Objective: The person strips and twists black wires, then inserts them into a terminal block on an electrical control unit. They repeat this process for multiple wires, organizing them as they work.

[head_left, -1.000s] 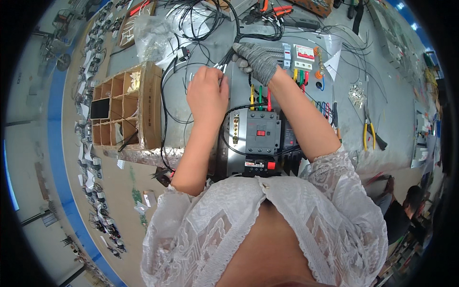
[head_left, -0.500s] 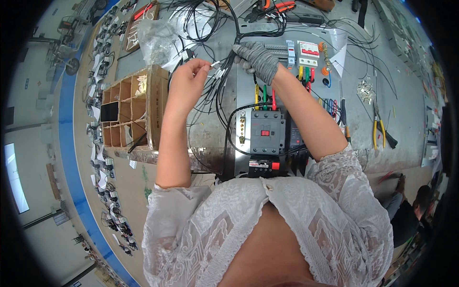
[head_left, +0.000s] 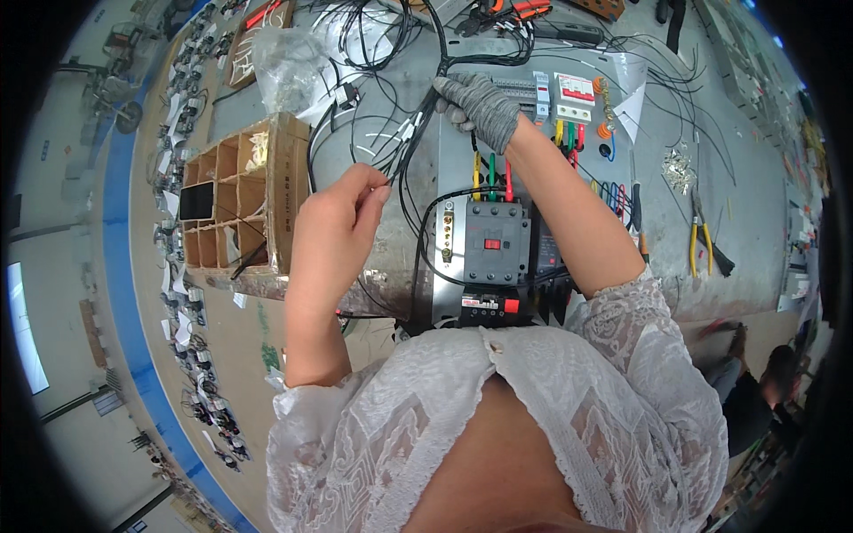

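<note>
My right hand, in a grey knit glove, is closed round a bundle of black wires above the metal mounting plate. My bare left hand is lower and to the left, thumb and forefinger pinched on a thin wire whose end the fingers hide. Between the hands, several loose wire ends with white sleeves fan out from the bundle. A grey contactor with a red button sits on the plate nearer to me, with yellow, green and red wires at its far side.
Left of my left hand stands a cardboard compartment box. Farther back are a clear plastic bag and orange-handled pliers. At right lie yellow-handled pliers and a pile of small metal terminals. A breaker sits on the plate.
My left hand has moved down toward me, away from the white-sleeved ends, still pinched. My right hand has stayed almost in place on the bundle.
</note>
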